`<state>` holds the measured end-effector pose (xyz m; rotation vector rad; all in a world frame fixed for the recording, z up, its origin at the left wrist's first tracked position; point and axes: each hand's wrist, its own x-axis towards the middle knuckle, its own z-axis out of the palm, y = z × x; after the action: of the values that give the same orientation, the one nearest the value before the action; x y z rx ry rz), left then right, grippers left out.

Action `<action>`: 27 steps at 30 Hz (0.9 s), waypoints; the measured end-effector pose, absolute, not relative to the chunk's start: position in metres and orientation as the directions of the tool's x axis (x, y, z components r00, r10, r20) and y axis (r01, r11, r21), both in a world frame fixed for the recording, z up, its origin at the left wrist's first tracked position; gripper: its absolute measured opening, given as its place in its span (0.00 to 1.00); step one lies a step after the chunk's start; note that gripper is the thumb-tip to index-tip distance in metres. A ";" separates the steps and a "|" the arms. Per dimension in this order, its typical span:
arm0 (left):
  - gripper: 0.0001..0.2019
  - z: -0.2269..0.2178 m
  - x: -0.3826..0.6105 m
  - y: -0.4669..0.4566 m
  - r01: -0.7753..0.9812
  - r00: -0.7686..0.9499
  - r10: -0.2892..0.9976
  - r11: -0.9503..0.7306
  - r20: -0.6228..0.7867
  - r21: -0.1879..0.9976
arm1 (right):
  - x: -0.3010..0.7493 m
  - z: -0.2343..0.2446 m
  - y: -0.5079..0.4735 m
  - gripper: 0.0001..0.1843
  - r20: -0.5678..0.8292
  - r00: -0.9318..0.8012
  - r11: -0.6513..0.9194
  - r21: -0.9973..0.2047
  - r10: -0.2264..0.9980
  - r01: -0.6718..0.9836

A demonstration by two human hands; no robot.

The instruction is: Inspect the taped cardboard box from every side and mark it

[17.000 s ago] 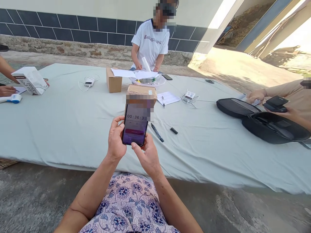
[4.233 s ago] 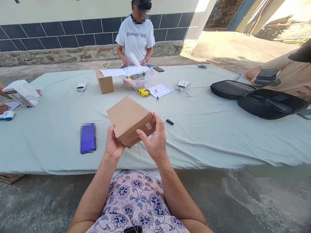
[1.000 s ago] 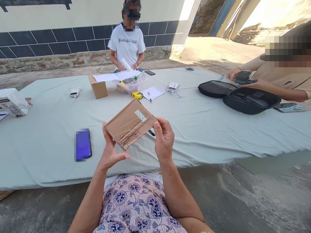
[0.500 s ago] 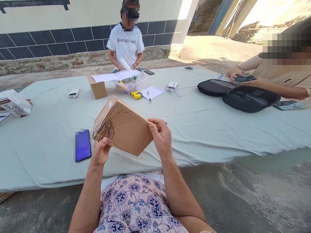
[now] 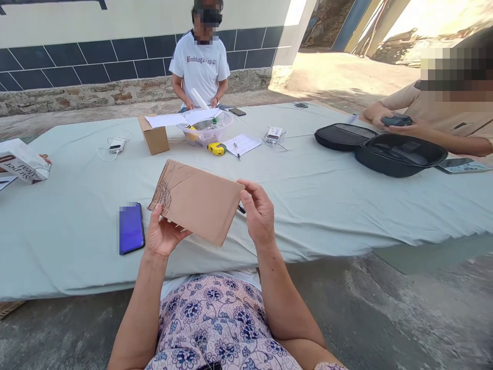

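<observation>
A brown cardboard box [image 5: 204, 200] with dark scribbled lines at its left end is held above the near side of the table, its broad face turned up toward me. My left hand [image 5: 164, 234] grips its lower left corner, thumb on top and fingers underneath. At the upper right corner, my right hand [image 5: 260, 210] is closed on the edge with its fingertips behind the box. The end of a dark pen [image 5: 241, 209] shows between the box and my right palm; most of it is hidden. A phone [image 5: 132, 228] lies left of my left hand.
On the cloth-covered table [image 5: 308, 205] are a yellow tape measure [image 5: 216, 149], a paper with a pen [image 5: 243, 145], a plastic basket [image 5: 208, 134], a small carton [image 5: 154, 139], white devices with cables, and an open black case [image 5: 400, 154]. People sit across and at right; another hand shows at left.
The box has tilted so its broad face shows more and its left side less. My left fingers have spread beneath it. The pen end now shows beside my right palm.
</observation>
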<state>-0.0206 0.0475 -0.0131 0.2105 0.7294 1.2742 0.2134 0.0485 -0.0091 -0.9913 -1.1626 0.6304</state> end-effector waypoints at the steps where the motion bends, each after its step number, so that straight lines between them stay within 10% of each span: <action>1: 0.21 -0.012 -0.019 0.048 -0.800 0.117 0.904 0.331 -0.412 0.500 | 0.214 -0.009 0.048 0.21 0.479 0.277 0.472 -0.876 0.833 0.097; 14: 0.29 -0.010 -0.015 0.050 -0.840 0.190 0.836 0.410 -0.514 0.355 | 0.215 0.003 0.032 0.74 0.605 -0.245 0.633 -0.590 0.757 0.501; 21: 0.34 -0.021 -0.019 0.051 -0.802 0.276 0.856 0.456 -0.436 0.387 | 0.210 0.005 0.028 0.69 0.639 -0.149 0.611 -0.602 0.755 0.514; 27: 0.29 -0.031 -0.019 0.047 -0.755 0.331 0.888 0.452 -0.319 0.475 | 0.204 0.007 0.028 0.40 0.686 0.142 0.585 -0.696 0.714 0.417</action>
<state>-0.0191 0.0473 -0.0311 0.2599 0.5872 1.0891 0.2042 0.0275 0.0065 -1.0120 -1.4831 0.2780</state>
